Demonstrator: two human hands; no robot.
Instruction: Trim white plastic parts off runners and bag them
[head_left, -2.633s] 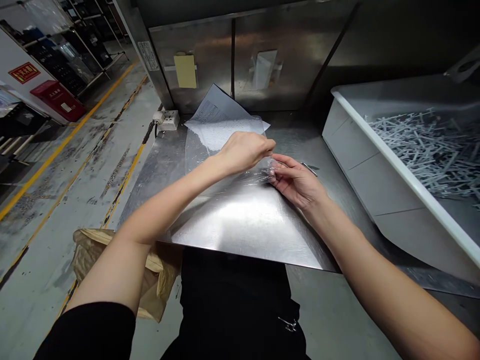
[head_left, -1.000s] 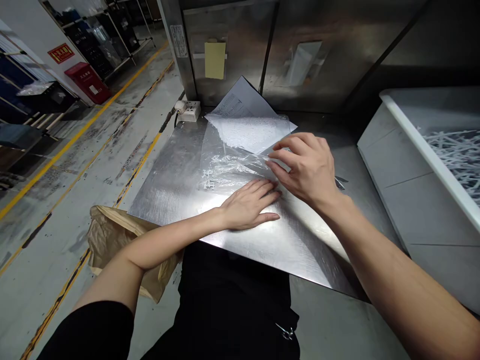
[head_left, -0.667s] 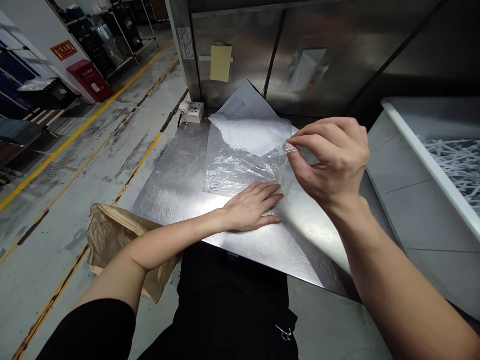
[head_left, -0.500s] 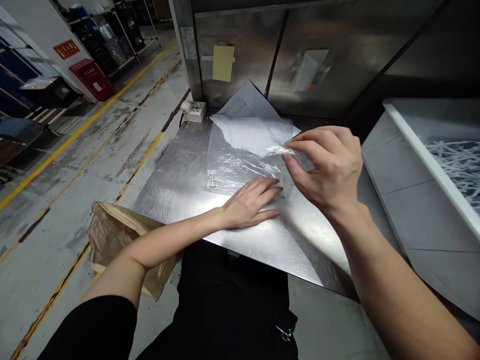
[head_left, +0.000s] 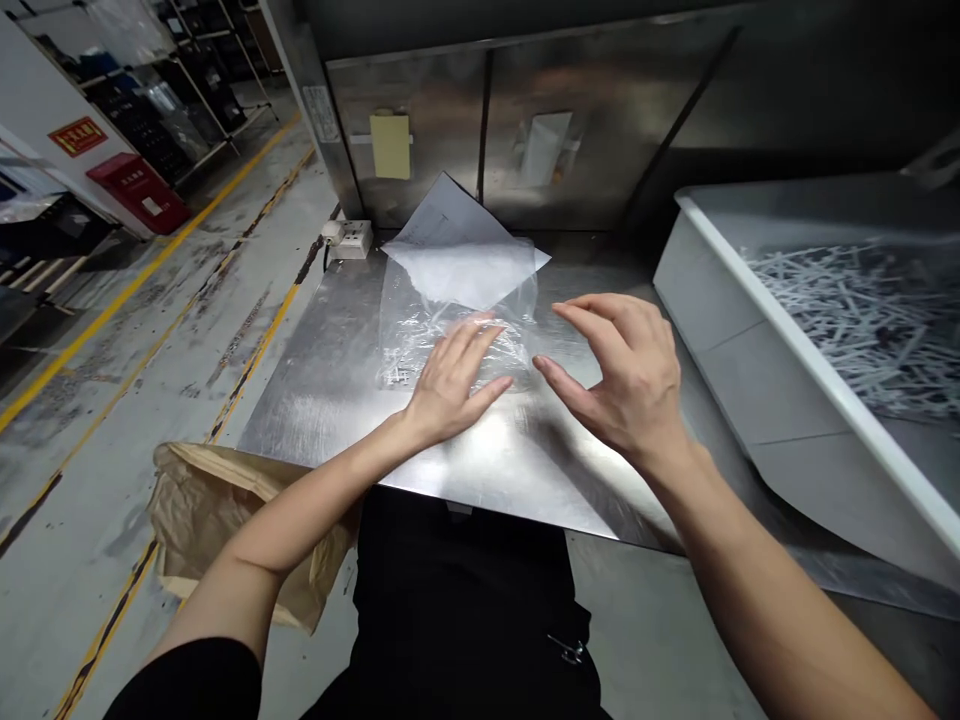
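A clear plastic bag [head_left: 457,290] lies flat on the metal table [head_left: 300,370], partly over a sheet of white paper [head_left: 444,215]. Small white pieces [head_left: 396,368] show in the bag's lower left corner. My left hand [head_left: 457,382] rests on the lower part of the bag, palm down with fingers spread. To the right of the bag, my right hand [head_left: 619,375] is raised with thumb and fingers apart and nothing between them.
On the right stands a white bin [head_left: 750,340] with many thin white plastic pieces [head_left: 862,330]. A power socket [head_left: 351,240] sits at the table's back left corner. An open brown paper bag [head_left: 202,520] is at the left front edge.
The view has turned to the right, showing more of the bin. My right hand has let go of the bag's edge. My left hand has moved further up over the bag.
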